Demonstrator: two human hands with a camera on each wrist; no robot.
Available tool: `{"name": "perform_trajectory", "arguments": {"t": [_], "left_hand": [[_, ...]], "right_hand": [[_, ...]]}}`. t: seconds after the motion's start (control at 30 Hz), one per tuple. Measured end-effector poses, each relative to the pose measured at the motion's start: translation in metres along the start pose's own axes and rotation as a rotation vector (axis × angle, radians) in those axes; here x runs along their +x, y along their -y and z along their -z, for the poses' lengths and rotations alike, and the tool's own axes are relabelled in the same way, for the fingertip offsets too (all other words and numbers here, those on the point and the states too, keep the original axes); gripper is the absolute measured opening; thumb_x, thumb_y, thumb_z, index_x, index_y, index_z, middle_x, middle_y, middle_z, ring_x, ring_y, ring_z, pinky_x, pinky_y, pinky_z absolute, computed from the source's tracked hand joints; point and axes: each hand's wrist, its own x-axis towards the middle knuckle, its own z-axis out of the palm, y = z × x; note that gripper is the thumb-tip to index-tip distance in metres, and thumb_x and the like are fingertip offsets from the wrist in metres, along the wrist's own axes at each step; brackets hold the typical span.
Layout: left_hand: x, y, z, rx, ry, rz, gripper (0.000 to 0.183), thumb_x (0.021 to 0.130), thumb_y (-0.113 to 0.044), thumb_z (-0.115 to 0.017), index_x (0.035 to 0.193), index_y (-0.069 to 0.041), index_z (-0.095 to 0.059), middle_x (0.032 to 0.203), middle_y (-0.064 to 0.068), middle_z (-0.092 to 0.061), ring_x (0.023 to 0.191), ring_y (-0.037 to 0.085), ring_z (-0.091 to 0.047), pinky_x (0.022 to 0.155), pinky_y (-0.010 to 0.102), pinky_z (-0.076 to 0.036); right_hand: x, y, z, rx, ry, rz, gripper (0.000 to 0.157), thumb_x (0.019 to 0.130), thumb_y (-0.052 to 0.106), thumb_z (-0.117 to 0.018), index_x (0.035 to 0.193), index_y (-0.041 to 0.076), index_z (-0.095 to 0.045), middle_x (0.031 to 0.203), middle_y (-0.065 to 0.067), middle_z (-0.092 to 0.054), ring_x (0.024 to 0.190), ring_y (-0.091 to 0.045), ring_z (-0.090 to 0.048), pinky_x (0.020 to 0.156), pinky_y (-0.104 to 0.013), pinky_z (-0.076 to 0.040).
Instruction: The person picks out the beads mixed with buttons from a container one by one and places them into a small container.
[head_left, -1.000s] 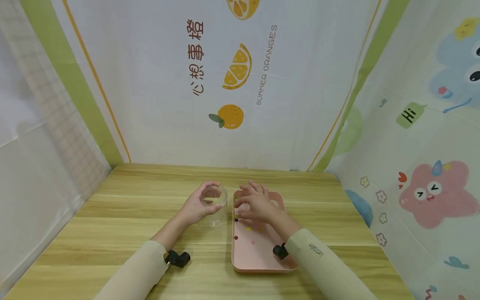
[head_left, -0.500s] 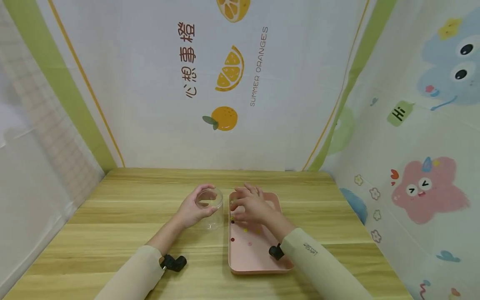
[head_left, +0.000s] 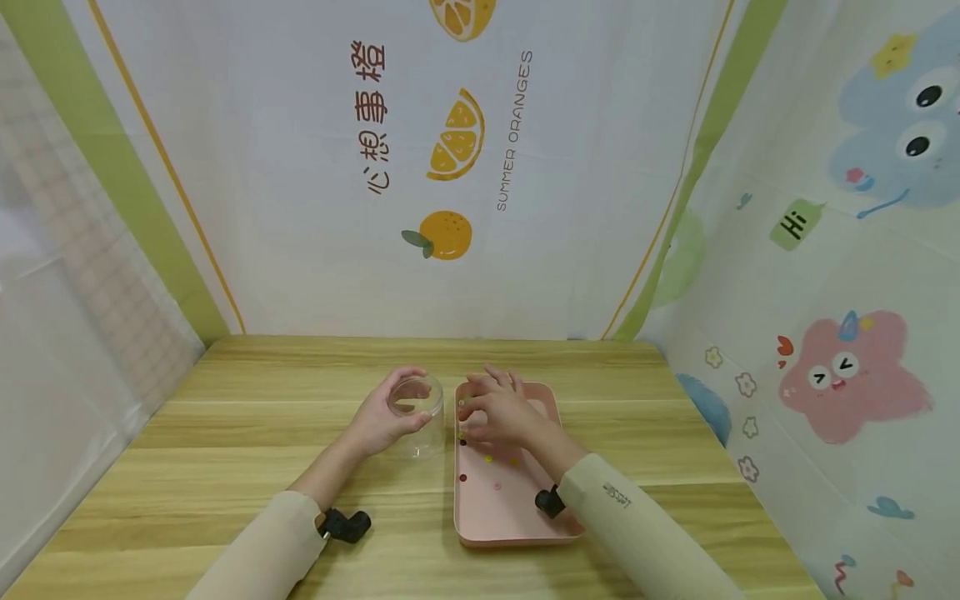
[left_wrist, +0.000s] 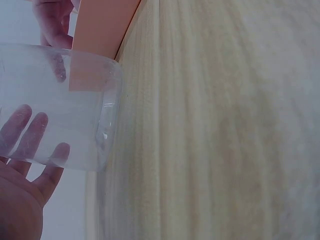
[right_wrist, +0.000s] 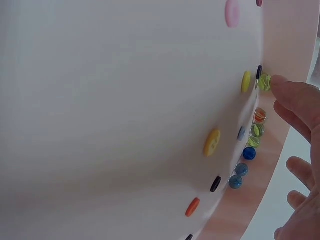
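Observation:
My left hand [head_left: 377,422] grips a clear plastic jar [head_left: 426,440] near its uncapped mouth, thumb on the near side and fingers round the far side. The jar stands upright just left of a pink tray [head_left: 517,521]. Over the tray's far left part reaches my right hand [head_left: 506,414], its fingers bent and apart. In the right wrist view, the thumb tip is right at a yellow-green marble [right_wrist: 264,83] by the tray wall. The index fingertip sits a little away from that marble. A row of several marbles, including a blue marble [right_wrist: 249,153], lies along the same wall.
Buttons are scattered in the tray, among them a yellow button [right_wrist: 212,142], a red button [right_wrist: 192,207] and a pink button [right_wrist: 232,13]. Wooden tabletop [head_left: 247,417] surrounds jar and tray. A printed cloth [head_left: 300,250] hangs behind the table.
The head view has turned slightly, shifting everything a little left in it. Both hands, the jar and the tray keep nearly the same places relative to each other.

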Motion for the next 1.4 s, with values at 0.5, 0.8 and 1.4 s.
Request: {"name": "perform_trajectory", "arguments": {"t": [0.5,0.8,1.4], "left_hand": [[0.0019,-0.0013,-0.0005,0.002,0.0,0.005,0.065,0.095,-0.005,-0.081,0.153,-0.005,-0.049,0.143,0.033,-0.063,0.136,0.048,-0.062,0.108,0.062,-0.053],[0.0013,-0.0011,0.0003,-0.001,0.001,0.012,0.066,0.095,-0.006,-0.081,0.153,-0.005,-0.049,0.143,0.033,-0.063,0.136,0.048,-0.062,0.109,0.061,-0.053],[-0.0002,0.0,-0.0003,0.003,-0.005,0.014,0.066,0.095,-0.005,-0.081,0.152,-0.006,-0.049,0.142,0.032,-0.064,0.135,0.047,-0.063,0.11,0.062,-0.052]], "right_hand": [[0.0051,0.0053,-0.0006,-0.062,0.043,-0.018,0.008,0.095,0.034,-0.087,0.103,0.033,-0.085,0.175,-0.011,-0.044,0.168,-0.045,-0.018,0.131,-0.076,-0.01],[0.0069,0.0067,-0.0031,-0.077,0.048,-0.029,0.007,0.093,0.034,-0.09,0.099,0.034,-0.086,0.174,-0.008,-0.045,0.168,-0.044,-0.019,0.131,-0.075,-0.01],[0.0027,0.0019,-0.0027,-0.011,0.031,-0.005,0.003,0.095,0.03,-0.087,0.093,0.03,-0.084,0.172,-0.01,-0.046,0.167,-0.048,-0.019,0.131,-0.075,-0.01]]}}
